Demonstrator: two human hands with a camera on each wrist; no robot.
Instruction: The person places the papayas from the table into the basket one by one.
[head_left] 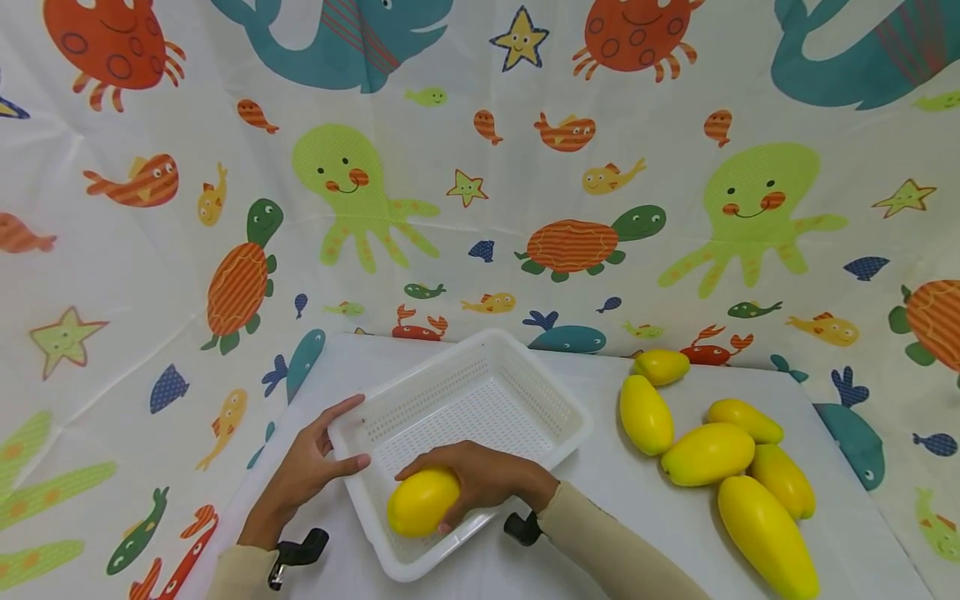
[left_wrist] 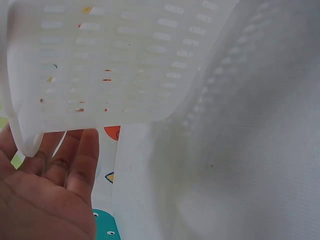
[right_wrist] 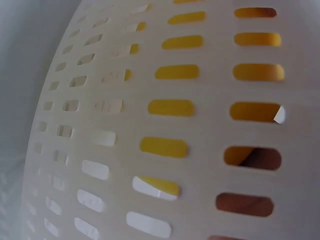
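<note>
A white perforated plastic basket (head_left: pixel 551 404) stands on the white table in the head view. My left hand (head_left: pixel 303 471) holds its left rim, thumb on the inner side and fingers outside; the left wrist view shows those fingers (left_wrist: pixel 82 167) against the outer wall. Inside the basket's near end, my right hand (head_left: pixel 483 475) grips a yellow mango (head_left: pixel 422 503) from above, fingers and thumb curled round it. Through the slots of the basket wall (right_wrist: pixel 210 100), the right wrist view shows the yellow fruit and part of the hand.
To the right of the basket, several yellow mangoes lie in a loose group, among them a large one (head_left: pixel 768 533) near the front and a small one (head_left: pixel 662 367) at the back. A white curtain (head_left: pixel 450 304) printed with sea animals hangs behind the table (head_left: pixel 600 533).
</note>
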